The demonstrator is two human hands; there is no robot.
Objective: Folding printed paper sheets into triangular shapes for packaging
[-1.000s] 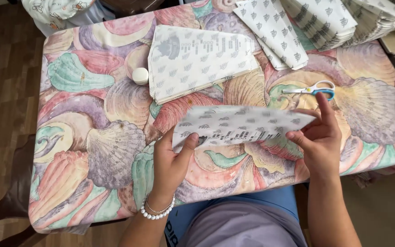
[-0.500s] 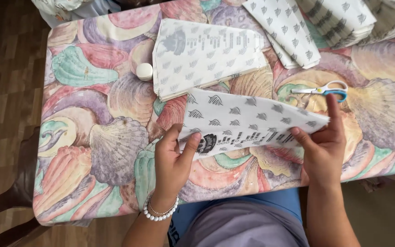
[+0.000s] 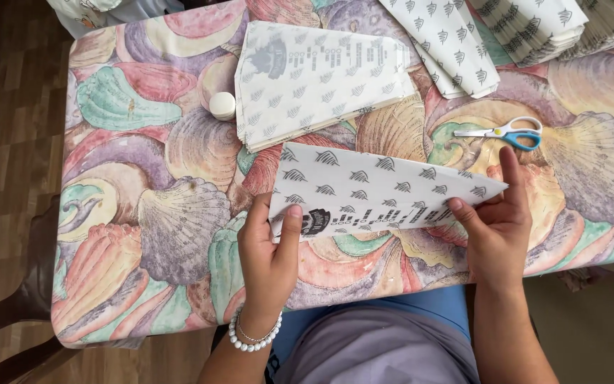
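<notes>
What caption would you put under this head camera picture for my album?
Left hand and right hand fold a patterned paper sheet on a seashell tablecloth, scissors nearby.

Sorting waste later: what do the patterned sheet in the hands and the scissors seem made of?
Sheet: likely thin matte paper; it folds with a sharp crease. Scissors: shiny metal-looking blades, glossy blue and white handles, probably plastic.
</notes>
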